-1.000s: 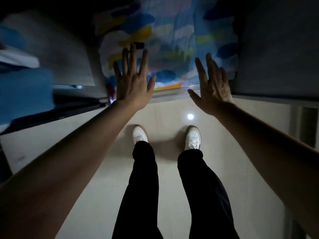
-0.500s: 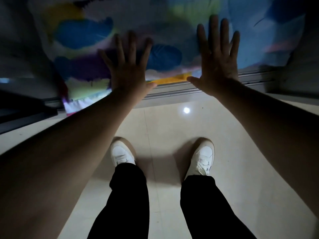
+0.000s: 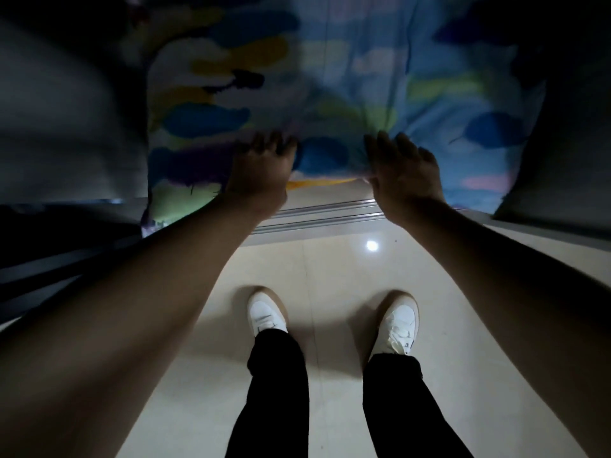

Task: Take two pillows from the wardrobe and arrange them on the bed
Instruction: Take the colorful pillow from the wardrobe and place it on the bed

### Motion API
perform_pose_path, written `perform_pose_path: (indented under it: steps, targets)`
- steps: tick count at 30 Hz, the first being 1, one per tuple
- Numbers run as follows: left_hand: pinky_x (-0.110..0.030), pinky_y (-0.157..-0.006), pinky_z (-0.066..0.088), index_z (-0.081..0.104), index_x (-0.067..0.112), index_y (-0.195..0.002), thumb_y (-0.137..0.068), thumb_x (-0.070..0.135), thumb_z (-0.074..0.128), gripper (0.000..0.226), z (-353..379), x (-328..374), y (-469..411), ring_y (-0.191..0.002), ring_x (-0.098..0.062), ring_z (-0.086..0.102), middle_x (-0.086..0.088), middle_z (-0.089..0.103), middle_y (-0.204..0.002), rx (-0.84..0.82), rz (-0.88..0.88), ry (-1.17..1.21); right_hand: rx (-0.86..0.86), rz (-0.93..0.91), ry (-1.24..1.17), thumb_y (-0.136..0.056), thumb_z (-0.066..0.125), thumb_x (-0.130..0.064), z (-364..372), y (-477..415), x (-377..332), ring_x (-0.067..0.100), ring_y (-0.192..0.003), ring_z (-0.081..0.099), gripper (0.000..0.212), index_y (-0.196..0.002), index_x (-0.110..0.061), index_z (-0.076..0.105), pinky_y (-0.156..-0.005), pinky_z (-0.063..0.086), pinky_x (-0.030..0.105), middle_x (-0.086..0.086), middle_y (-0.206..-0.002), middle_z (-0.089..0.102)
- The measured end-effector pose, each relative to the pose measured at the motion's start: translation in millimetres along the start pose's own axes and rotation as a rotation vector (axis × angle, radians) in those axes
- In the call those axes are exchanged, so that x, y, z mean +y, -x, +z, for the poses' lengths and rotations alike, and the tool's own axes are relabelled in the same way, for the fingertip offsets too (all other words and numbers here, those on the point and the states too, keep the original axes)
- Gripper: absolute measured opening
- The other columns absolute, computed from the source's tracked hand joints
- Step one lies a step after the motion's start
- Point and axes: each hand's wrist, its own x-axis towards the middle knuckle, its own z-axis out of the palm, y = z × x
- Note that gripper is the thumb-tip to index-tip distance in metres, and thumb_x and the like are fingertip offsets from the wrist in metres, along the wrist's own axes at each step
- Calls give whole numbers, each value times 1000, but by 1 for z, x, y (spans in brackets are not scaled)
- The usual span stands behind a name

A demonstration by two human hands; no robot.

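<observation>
A colourful pillow (image 3: 334, 87) with blue, yellow and purple patches fills the open wardrobe bay in front of me, white on its left part and blue on its right. The dim light hides whether this is one pillow or two side by side. My left hand (image 3: 261, 170) has its fingers curled into the lower edge of the fabric. My right hand (image 3: 405, 173) grips the same lower edge a little to the right, thumb under the hem. Both arms are stretched forward.
The wardrobe's metal sliding track (image 3: 317, 216) runs along the floor just below my hands. Grey door panels stand to the left (image 3: 66, 127) and right (image 3: 568, 143) of the bay. My white shoes (image 3: 267, 315) stand on pale glossy floor tiles (image 3: 330, 272).
Both hands dropped from flat, spread palms high on the pillow down to its bottom edge, and the fingers have curled into the fabric. The view has shifted closer to the wardrobe.
</observation>
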Motion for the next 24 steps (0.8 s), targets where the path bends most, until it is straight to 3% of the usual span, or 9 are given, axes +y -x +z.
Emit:
perform_pose_path:
  steps: [4,8,11,13,18,21,24]
  targets:
    - [-58,-111,31,11,11,-154,-87,23,58,83,-19,-15,41,-143,-42,23,-21,22,-158,-49,8,64,27,-53,-89,-92,52,-28,-41,29,-21,37,-112,55,45,-134,-12,53,-86,43,44,14,-125,59]
    - [-67,-111,21,-4,19,-156,-72,61,69,119,-25,-11,80,-149,-41,6,-19,7,-163,-82,-45,8,51,-70,-179,-93,56,-28,-70,65,-32,39,-98,62,30,-121,-17,62,-73,47,41,15,-108,68]
    - [-67,-106,31,6,19,-156,-81,32,64,95,-27,4,106,-143,-47,23,-25,21,-158,37,-60,4,21,-106,-228,-95,56,-38,-83,96,-28,40,-93,65,26,-113,-21,64,-66,46,39,13,-105,70]
    - [-65,-104,34,15,19,-154,-87,19,55,79,-33,17,121,-136,-47,33,-25,32,-152,13,-40,12,-17,-114,-215,-95,54,-43,-90,115,-23,40,-95,65,30,-111,-21,66,-67,47,39,14,-107,71]
    - [-59,-105,35,28,22,-151,-88,14,54,68,-61,37,156,-131,-41,40,-19,45,-144,-5,-26,104,-64,-75,-227,-97,48,-44,-119,160,-17,43,-89,66,34,-111,-19,67,-68,47,41,20,-101,71]
    - [-55,-100,40,31,23,-149,-90,17,53,64,-84,48,179,-122,-40,48,-17,51,-136,-16,4,118,-55,-59,-206,-99,45,-42,-140,191,-17,43,-79,65,34,-107,-16,67,-62,39,38,22,-92,70]
    - [-50,-95,44,35,25,-147,-91,20,53,59,-109,62,206,-114,-41,54,-17,54,-132,-45,5,147,-50,21,-225,-99,48,-41,-160,224,-21,45,-83,65,31,-109,-19,67,-64,34,37,23,-97,70]
